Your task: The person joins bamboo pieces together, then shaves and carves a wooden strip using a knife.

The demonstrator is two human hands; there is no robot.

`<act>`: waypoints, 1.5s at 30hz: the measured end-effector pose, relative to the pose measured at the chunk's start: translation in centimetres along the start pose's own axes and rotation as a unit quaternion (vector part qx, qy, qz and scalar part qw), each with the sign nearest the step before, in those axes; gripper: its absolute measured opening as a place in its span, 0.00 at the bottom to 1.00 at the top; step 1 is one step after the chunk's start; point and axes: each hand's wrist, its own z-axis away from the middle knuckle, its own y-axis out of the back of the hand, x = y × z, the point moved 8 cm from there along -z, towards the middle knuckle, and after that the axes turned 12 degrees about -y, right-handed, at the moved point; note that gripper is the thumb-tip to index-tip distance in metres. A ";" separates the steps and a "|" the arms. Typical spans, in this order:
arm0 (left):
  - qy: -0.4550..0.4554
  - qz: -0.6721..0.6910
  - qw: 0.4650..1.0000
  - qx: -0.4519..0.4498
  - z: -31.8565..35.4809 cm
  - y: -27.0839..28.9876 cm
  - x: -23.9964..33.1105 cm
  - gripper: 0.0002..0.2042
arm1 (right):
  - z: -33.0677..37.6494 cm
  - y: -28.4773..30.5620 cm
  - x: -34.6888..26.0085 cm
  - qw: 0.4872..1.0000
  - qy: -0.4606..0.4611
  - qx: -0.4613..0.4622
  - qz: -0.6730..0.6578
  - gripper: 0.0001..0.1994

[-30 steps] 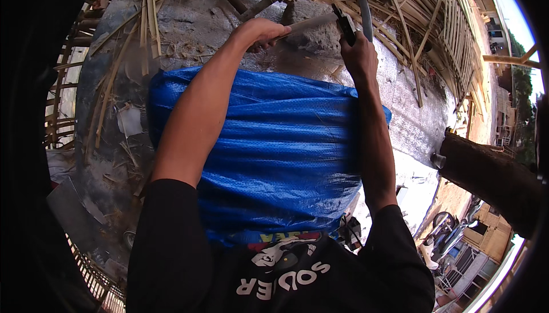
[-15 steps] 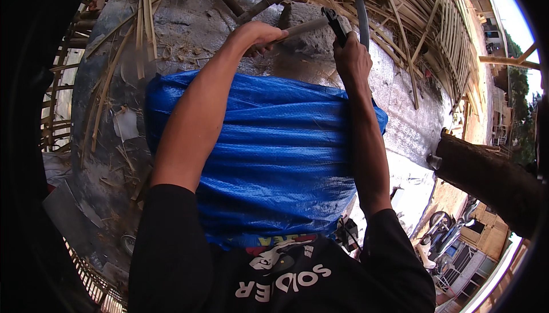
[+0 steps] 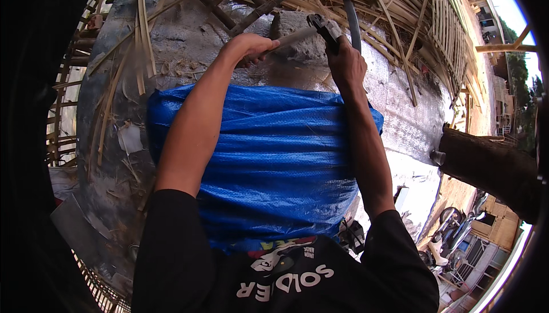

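Observation:
My left hand is closed round a pale, blurred stick, which looks like a bamboo piece and points up to the right. My right hand grips a black-handled tool with a metal head; its exact kind is unclear. The tool's head is at the stick's far end; whether they touch I cannot tell. A curved grey blade shows just beyond my right hand; I cannot tell whether it is held. Below my forearms, a blue tarpaulin covers my lap.
A grey stone block stands beyond the stick on silvery ground sheeting. Split bamboo strips are heaped at the far right, and more strips lie far left. A thick dark log juts in from the right, with a motorcycle beyond.
The view has shifted slightly. Both hands appear a little lower and further left, still holding the stick and the tool. The tool has turned slightly, showing more of its metal side.

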 end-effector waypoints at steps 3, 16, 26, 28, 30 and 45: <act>0.011 -0.002 1.000 0.004 0.0 0.0 0.2 0.28 | -0.1 -0.5 -0.3 1.000 0.013 -0.003 -0.002 0.16; 0.014 -0.032 0.999 0.035 0.4 0.9 0.4 0.30 | -0.3 -0.9 0.5 0.999 -0.045 0.005 0.006 0.16; 0.012 -0.001 0.998 0.060 0.5 0.5 0.5 0.30 | -1.4 0.7 2.6 0.988 -0.083 0.022 -0.130 0.22; 0.007 0.009 0.997 0.078 1.0 0.6 1.1 0.28 | -2.1 1.0 4.8 0.972 -0.129 0.030 -0.194 0.23; 0.016 0.009 0.997 0.073 1.3 0.5 1.6 0.28 | -2.8 1.0 6.0 0.967 -0.137 0.017 -0.212 0.23; -0.005 -0.078 0.997 0.013 0.7 -1.9 3.6 0.34 | -3.5 0.5 6.3 0.956 -0.111 -0.088 -0.257 0.22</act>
